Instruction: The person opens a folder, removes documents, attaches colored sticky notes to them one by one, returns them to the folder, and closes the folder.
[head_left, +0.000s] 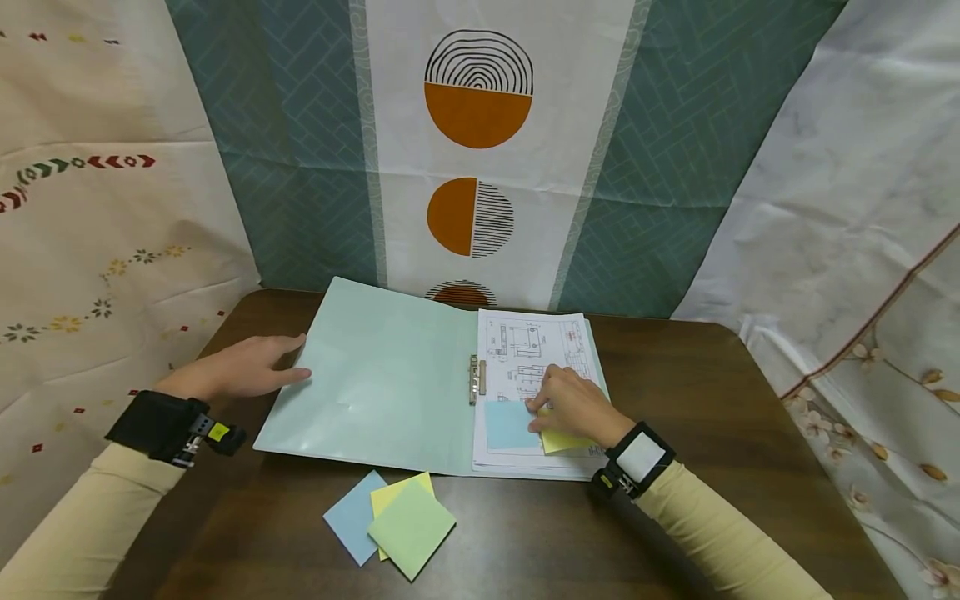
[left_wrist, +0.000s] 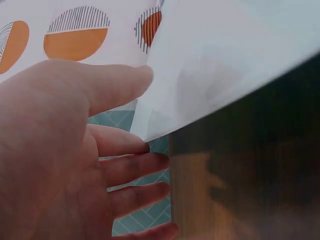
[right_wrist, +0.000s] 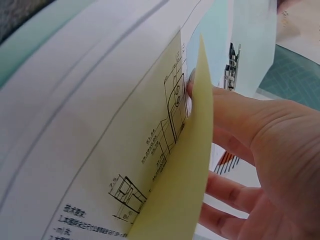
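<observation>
A pale green folder (head_left: 390, 375) lies open on the table, with printed drawing sheets (head_left: 502, 333) on its right side beside a metal clip (head_left: 474, 379). My left hand (head_left: 258, 367) is at the left cover's outer edge, fingers extended, thumb tip overlapping the cover. Over the sheets, my right hand (head_left: 577, 408) pinches a yellow sticky note (head_left: 558, 442) near its left edge. In the right wrist view that yellow note (right_wrist: 185, 185) stands up from the page, hiding part of the thumb. A blue sticky note (head_left: 510, 425) lies just left of it.
In front of the folder, a blue pad (head_left: 352, 512), a yellow pad (head_left: 386, 498) and a green pad (head_left: 412, 529) of sticky notes overlap on the brown table (head_left: 675, 367). Patterned cloths (head_left: 660, 167) hang behind and at both sides.
</observation>
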